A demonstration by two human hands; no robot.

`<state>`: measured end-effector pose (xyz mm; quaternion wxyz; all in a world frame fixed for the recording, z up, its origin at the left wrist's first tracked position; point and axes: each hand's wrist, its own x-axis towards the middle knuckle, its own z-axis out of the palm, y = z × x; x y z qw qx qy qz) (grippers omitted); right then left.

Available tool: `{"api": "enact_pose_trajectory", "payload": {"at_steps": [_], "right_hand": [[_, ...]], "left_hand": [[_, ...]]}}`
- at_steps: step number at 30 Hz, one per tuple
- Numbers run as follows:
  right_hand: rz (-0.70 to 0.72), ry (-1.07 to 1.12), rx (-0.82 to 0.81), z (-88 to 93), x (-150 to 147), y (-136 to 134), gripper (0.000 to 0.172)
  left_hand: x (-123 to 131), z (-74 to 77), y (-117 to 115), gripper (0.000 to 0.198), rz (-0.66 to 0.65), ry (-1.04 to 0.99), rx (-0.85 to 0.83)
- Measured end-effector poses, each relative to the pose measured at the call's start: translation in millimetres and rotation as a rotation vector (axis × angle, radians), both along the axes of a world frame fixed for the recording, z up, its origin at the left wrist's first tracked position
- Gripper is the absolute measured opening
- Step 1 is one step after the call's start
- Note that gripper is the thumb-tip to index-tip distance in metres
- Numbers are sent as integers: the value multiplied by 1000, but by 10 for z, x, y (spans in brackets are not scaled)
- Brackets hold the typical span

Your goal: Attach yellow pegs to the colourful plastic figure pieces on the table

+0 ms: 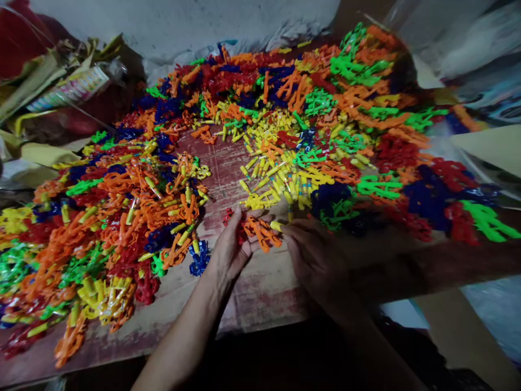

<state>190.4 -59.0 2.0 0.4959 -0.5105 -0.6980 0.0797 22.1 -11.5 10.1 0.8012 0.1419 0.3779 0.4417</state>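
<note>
My left hand (233, 247) is closed around an orange plastic piece (264, 233) with prong-like limbs. A bit of red plastic shows beside it at the same hand. Pinched in the fingers of my right hand (311, 250) is a small yellow tube (277, 226), its tip close to the orange piece; whether the two touch I cannot tell. Just beyond both hands lies a yellow plastic piece (258, 201). Past it spreads a pile of small yellow tubes (280, 176), some with blue-green bands.
A heap of orange, red, blue and green plastic pieces (126, 217), some with yellow tubes, covers the left of the worn wooden table (260, 309). More coloured pieces (378, 103) are piled at the back and right. Plastic packaging (69, 89) sits at upper left.
</note>
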Motion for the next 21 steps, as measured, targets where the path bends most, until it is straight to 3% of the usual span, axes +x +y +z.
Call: {"api": "enact_pose_trajectory", "payload": {"at_steps": [4,7,9,11,15,21], "right_hand": [[-57,39,-54,76,12,-95,25],[-120,225,-207,88,-13,-187,20],[-83,320,-253,34,-50,-217,16],[-32,347,-254,-51,-92,-211,17],[-56,201,-173,-168,-147,-151,20],[-81,-67,-3,-134,-155,-117,21]], "left_hand": [[17,-5,0,27,29,-13,4],[54,22,-2,29,167,19,-24],[99,40,-13,20,266,36,-32],[140,51,-33,14,286,42,-35],[163,46,-78,13,233,58,-69],[135,35,-91,15,266,30,-92]]}}
